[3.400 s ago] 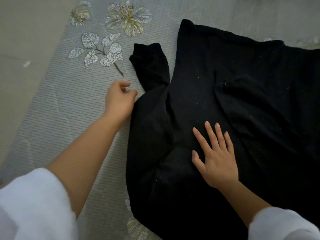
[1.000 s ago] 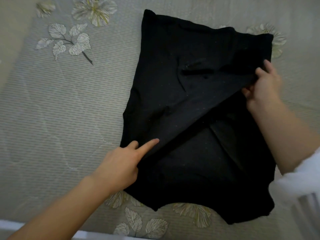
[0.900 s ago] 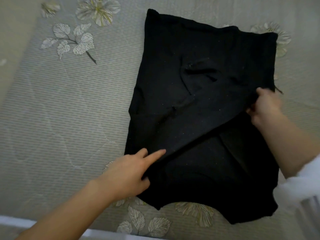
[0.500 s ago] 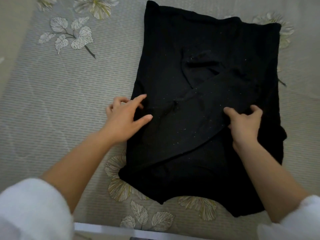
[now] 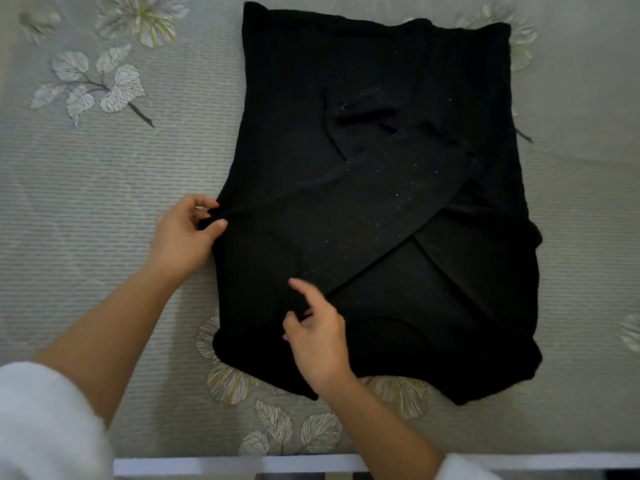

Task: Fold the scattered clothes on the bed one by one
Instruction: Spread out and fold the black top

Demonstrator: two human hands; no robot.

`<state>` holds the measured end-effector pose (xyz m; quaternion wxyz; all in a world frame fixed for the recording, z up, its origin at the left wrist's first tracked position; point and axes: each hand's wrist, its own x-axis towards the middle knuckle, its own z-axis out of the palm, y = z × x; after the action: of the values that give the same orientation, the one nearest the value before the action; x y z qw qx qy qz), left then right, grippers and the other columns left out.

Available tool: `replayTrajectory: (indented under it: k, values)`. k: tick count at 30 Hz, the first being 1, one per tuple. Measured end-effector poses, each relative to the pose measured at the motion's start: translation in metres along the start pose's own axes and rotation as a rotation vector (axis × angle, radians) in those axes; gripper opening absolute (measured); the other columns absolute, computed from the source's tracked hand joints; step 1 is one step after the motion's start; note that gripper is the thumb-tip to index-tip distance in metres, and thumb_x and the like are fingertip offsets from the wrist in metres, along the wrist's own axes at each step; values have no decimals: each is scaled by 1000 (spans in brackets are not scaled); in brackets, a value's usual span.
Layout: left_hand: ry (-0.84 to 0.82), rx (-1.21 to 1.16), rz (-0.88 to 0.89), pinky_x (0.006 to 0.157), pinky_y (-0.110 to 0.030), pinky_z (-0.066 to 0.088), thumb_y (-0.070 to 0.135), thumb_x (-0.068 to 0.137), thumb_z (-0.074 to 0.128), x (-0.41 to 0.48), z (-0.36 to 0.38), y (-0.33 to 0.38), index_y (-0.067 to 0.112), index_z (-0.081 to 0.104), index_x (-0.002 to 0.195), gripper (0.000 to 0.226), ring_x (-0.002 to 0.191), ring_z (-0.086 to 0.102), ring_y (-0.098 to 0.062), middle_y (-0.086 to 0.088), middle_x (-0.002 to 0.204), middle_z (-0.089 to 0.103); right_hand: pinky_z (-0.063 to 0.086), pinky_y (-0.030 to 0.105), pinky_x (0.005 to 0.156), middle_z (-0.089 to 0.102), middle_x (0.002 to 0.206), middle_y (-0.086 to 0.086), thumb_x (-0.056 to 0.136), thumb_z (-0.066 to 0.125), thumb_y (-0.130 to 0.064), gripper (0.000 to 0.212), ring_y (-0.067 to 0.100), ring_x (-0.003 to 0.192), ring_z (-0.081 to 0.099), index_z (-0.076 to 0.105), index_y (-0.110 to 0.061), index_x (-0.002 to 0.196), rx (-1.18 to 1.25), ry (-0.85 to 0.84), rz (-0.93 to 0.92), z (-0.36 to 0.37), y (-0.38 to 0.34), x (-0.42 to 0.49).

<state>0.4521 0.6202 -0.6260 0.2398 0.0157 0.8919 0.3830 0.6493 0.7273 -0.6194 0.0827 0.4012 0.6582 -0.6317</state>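
Note:
A black sweater (image 5: pixel 363 109) lies flat on the grey floral bed cover (image 5: pixel 104 188), its sides folded inward. One sleeve runs diagonally across the body, from upper right down to lower left. My left hand (image 5: pixel 183 233) pinches the cuff end of that sleeve at the sweater's left edge. My right hand (image 5: pixel 317 337) pinches the sleeve's lower edge near the bottom left of the sweater. Both arms wear white fluffy sleeves pushed up.
The bed's near edge (image 5: pixel 242 464) shows as a white strip along the bottom of the view. Leaf and flower prints (image 5: pixel 104 88) mark the cover at upper left and under the sweater's lower edge. Bare cover lies left and right of the sweater.
The sleeve has been laid diagonally across the sweater. My right hand moved from the right side to the lower left. My left hand now pinches the cuff at the left edge.

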Motion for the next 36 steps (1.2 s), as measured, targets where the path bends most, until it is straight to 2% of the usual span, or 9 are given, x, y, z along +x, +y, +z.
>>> replayTrajectory:
  k: [4,7,12,15,20,24,27,31,36]
  values:
    - [184,458,279,105,-49,29,30,92,56,-31,16,-5,19,42,135,46,128,34,-33,-12,138,41,53,27,64,53,54,-10,91,56,-28,47,6,56,56,46,-36,137,-232,-66,-68,-19,-2,5]
    - [-3,605,535,110,-47,21,43,94,40,-74,29,-20,25,32,145,55,144,16,-27,-5,156,20,46,27,64,52,50,-16,88,59,-26,41,2,54,51,56,-30,129,-367,20,-155,-52,-5,8]
    - [-154,737,402,116,-46,12,51,96,17,-140,50,-55,30,14,151,59,147,-8,-15,-1,160,-1,45,28,62,54,63,-11,90,59,-21,32,4,59,50,60,-23,122,-561,102,-176,-131,18,0]
    - [-158,697,352,118,-41,1,53,95,18,-160,57,-56,27,12,151,62,147,-12,-12,0,160,-3,44,27,70,55,95,-5,85,65,-16,37,11,83,53,60,-13,121,-851,171,-348,-178,40,-18]
    - [-245,813,510,115,-48,-6,54,82,41,-182,55,-54,27,21,152,77,149,2,-20,-3,161,12,26,50,107,35,146,14,66,57,-29,77,32,137,29,43,-12,140,-1229,50,-563,-246,78,-44]
    - [-297,930,641,113,-59,8,39,62,67,-184,62,-44,28,30,149,95,146,11,-33,-13,158,19,3,50,116,15,157,16,57,62,-30,100,34,146,7,27,-21,150,-1453,-73,-507,-271,83,-45]
    - [-273,987,635,112,-57,21,11,62,76,-171,76,-24,21,39,146,93,143,21,-41,-20,156,21,8,45,117,12,159,18,70,68,-25,97,33,147,8,17,-23,153,-1447,-63,-460,-275,72,-25]
    - [-264,1006,537,107,-39,38,-2,84,48,-150,81,4,19,41,141,61,142,29,-28,-9,157,23,31,33,109,29,155,9,86,54,-7,75,24,143,28,22,-21,151,-1449,-47,-392,-270,52,-3]
    - [-238,1055,430,68,-34,43,3,80,49,-153,78,30,22,61,108,35,97,61,-29,-6,104,67,45,34,86,63,124,7,83,50,-6,62,28,113,57,44,-29,141,-1366,-18,-286,-273,26,-8]
